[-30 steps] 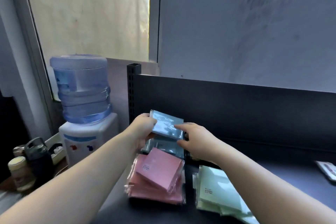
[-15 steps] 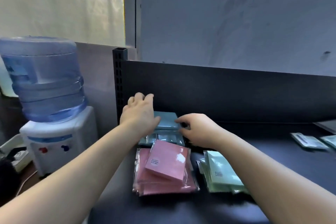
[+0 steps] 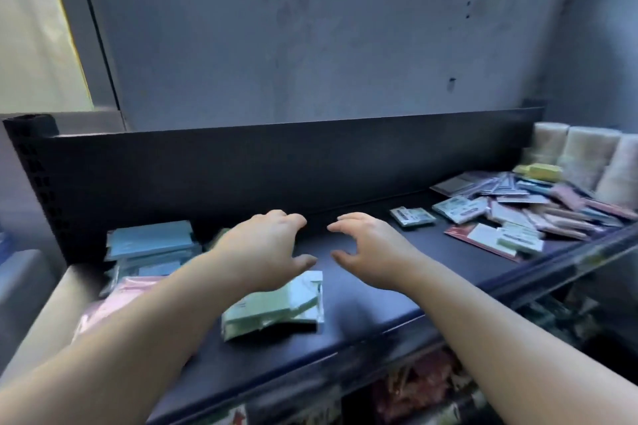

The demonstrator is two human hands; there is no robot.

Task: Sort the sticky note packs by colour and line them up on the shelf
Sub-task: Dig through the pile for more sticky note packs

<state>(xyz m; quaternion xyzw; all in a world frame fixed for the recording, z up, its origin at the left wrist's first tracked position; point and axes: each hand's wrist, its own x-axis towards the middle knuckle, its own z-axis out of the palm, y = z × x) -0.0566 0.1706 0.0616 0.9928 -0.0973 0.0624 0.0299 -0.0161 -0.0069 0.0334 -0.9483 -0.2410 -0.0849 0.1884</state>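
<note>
Head view: both hands, left hand [image 3: 264, 248] and right hand [image 3: 371, 248], have left the blue packs [image 3: 150, 245].

— What's on the shelf [image 3: 362, 290] from where I'm watching?

— It's a dark shelf with a raised back panel. At far left I see a blue stack [image 3: 150, 245], pink packs [image 3: 114, 300] just nearer, and a green stack [image 3: 276, 307] beside those.

— And the right end?

— A loose mixed heap [image 3: 524, 207], one small pack [image 3: 412, 216] apart from it, and pale rolls [image 3: 587, 155] at the far right.
</note>
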